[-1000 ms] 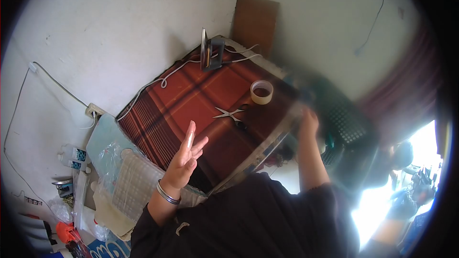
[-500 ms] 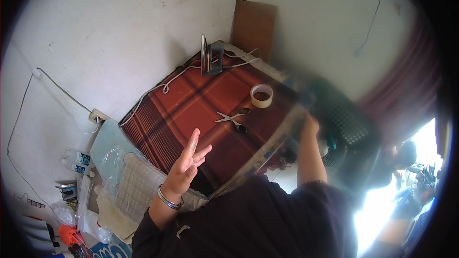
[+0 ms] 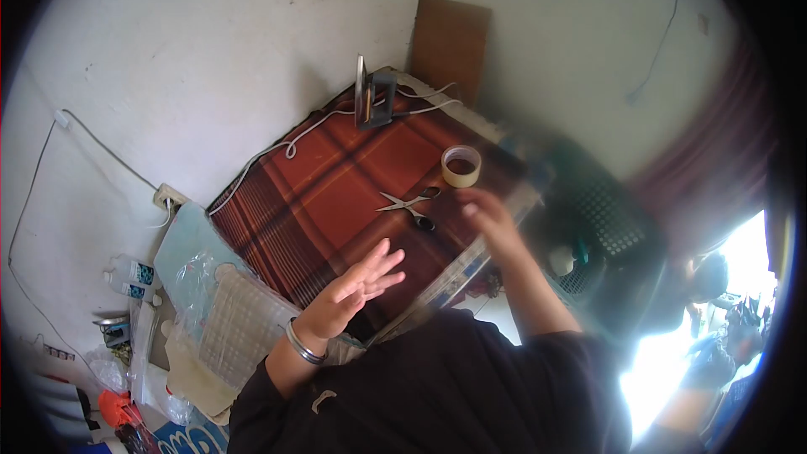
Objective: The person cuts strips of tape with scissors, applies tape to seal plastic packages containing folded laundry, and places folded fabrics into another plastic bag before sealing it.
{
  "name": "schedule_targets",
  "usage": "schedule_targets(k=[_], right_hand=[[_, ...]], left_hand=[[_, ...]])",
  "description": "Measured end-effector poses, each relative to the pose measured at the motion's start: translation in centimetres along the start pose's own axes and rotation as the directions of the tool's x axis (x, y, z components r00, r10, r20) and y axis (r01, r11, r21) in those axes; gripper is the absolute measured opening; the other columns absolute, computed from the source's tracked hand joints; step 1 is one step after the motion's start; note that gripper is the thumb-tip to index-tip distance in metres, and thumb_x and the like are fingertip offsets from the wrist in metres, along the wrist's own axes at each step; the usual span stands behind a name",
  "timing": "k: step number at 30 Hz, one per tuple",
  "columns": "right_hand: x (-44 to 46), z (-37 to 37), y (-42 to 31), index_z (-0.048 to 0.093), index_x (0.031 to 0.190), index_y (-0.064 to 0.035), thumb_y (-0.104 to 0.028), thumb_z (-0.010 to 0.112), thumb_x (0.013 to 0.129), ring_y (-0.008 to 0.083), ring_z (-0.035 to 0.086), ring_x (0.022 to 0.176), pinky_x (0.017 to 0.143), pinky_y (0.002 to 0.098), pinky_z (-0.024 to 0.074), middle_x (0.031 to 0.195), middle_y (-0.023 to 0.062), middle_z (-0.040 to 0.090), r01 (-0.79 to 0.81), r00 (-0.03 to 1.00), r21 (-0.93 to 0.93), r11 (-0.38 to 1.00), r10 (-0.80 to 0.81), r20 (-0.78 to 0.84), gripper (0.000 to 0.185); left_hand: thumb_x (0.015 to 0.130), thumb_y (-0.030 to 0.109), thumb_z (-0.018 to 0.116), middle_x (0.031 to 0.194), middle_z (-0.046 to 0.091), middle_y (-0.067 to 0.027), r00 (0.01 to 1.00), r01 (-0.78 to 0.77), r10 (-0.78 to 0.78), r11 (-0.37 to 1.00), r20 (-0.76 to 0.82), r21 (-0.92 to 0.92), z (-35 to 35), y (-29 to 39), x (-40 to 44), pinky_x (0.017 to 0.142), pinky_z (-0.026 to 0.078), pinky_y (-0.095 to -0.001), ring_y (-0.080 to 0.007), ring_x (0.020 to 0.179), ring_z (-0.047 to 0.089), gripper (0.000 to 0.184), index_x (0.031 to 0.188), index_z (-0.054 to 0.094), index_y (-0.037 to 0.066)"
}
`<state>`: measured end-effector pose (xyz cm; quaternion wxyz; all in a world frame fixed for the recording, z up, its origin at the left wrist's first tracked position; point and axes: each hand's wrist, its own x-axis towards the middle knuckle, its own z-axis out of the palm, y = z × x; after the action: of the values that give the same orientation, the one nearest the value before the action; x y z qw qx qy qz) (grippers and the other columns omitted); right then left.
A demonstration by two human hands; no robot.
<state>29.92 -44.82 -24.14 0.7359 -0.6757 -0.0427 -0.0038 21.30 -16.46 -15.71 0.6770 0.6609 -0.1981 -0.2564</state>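
Note:
My left hand [image 3: 357, 286] hangs over the near edge of the red plaid cloth [image 3: 336, 176], fingers spread and holding nothing; a silver bangle circles its wrist. Over the right part of the cloth is my right hand [image 3: 487, 220], blurred, just below a roll of tape [image 3: 461, 166], with no gripped object visible. Between and beyond the hands lie opened scissors [image 3: 408, 205] with black handles. An iron [image 3: 374, 97] stands upright at the far corner of the cloth, its white cord trailing along the wall side.
A brown board [image 3: 449, 46] leans in the wall corner. To the right is a green perforated basket [image 3: 609, 219]. A wall socket [image 3: 168, 197], plastic-wrapped items [image 3: 244, 319] and bottles [image 3: 133, 273] are at the left.
My right hand has moved left from the table's right edge to over the cloth, near the tape. My left hand has tilted and shifted slightly right.

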Motion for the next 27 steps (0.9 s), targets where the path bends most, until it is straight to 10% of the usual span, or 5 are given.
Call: schedule_targets(k=[7, 13, 17, 22, 27], right_hand=[[0.8, 7.4, -5.4, 0.063, 0.111, -0.0009, -0.023, 0.071, 0.085, 0.0173, 0.058, 0.101, 0.088, 0.032, 0.0469, 0.11, 0.0066, 0.061, 0.161, 0.674, -0.095, 0.982, -0.039, 0.738, 0.035], [-1.3, 10.9, -7.4, 0.068, 0.092, 0.0011, -0.001, 0.069, 0.079, 0.0153, 0.062, 0.09, 0.077, 0.0268, 0.0488, 0.092, 0.0066, 0.066, 0.142, 0.834, -0.028, 0.989, -0.105, 0.542, 0.013], [-2.1, 12.4, -5.6, 0.067, 0.082, -0.0001, 0.004, 0.071, 0.076, 0.0122, 0.06, 0.083, 0.074, 0.025, 0.0473, 0.086, 0.0041, 0.063, 0.503, 0.788, -0.118, 0.856, -0.399, 0.469, 0.008], [1.3, 11.3, -2.5, 0.065, 0.097, -0.0059, -0.002, 0.066, 0.084, 0.0152, 0.059, 0.093, 0.081, 0.0272, 0.0471, 0.103, 0.005, 0.062, 0.073, 0.898, 0.068, 0.995, -0.095, 0.429, 0.013], [0.6, 15.2, 0.8, 0.038, 0.136, -0.0136, -0.032, 0.065, 0.088, 0.0225, 0.055, 0.113, 0.088, 0.0404, 0.048, 0.127, 0.0158, 0.055, -0.235, 0.703, -0.203, 0.951, 0.31, 0.64, 0.058]], left_hand=[[0.086, 0.072, 0.04, 0.154, 0.019, -0.0206, 0.986, -0.058, 0.081, 0.986, 0.148, -0.153, -0.1, 0.0, -0.2, 0.108, 0.025, -0.0533, -0.038, 0.136, 0.034, 0.095, 0.152, 0.0, 0.017], [0.095, 0.047, 0.05, 0.153, 0.017, -0.0239, 0.959, -0.247, 0.245, 0.969, -0.141, 0.006, -0.4, -1.8, -1.2, 0.111, 0.03, -0.0433, -0.0316, 0.138, 0.031, 0.09, 0.148, -0.006, 0.001], [0.093, 0.041, 0.055, 0.15, 0.02, -0.0306, 0.939, 0.168, -0.029, 0.907, -0.341, 0.386, -1.5, 0.8, -4.0, 0.108, 0.035, -0.0396, -0.0362, 0.133, 0.039, 0.094, 0.147, -0.01, 0.002], [0.085, 0.025, 0.069, 0.137, 0.046, -0.0245, 0.468, 0.22, 0.464, 0.763, -0.752, 0.607, -5.6, 0.2, -14.6, 0.099, 0.043, -0.0351, -0.0267, 0.122, 0.051, 0.079, 0.146, 0.025, -0.001], [0.087, 0.04, 0.063, 0.118, 0.062, -0.018, -0.246, 0.593, 0.192, 0.805, -0.95, 0.009, -7.2, -8.4, -32.3, 0.086, 0.049, -0.0368, -0.0272, 0.101, 0.062, 0.055, 0.122, 0.056, -0.002]])
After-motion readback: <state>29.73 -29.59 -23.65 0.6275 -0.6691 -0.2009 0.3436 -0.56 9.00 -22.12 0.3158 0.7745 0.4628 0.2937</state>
